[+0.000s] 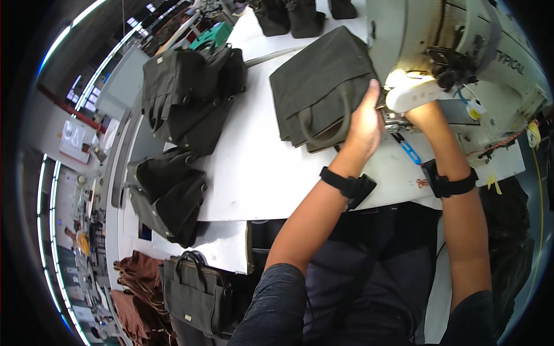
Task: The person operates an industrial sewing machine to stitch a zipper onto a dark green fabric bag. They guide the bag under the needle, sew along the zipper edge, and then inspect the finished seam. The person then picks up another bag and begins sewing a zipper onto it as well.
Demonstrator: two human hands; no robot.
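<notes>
A dark olive fabric handbag with a looped handle lies on the white sewing table, its right edge up against the sewing machine. My left hand grips that edge, thumb stretched along it and the other fingers mostly hidden. Over at the machine's needle area, my right hand is partly covered by a white lit lamp, so its fingers do not show. Blue-handled thread snips lie on the table between my wrists.
More dark handbags stand on the table's left side, one slumped bag nearer me. Several others stand at the far edge. Below left are a dark handbag and reddish-brown bags. Dark fabric hangs at the right.
</notes>
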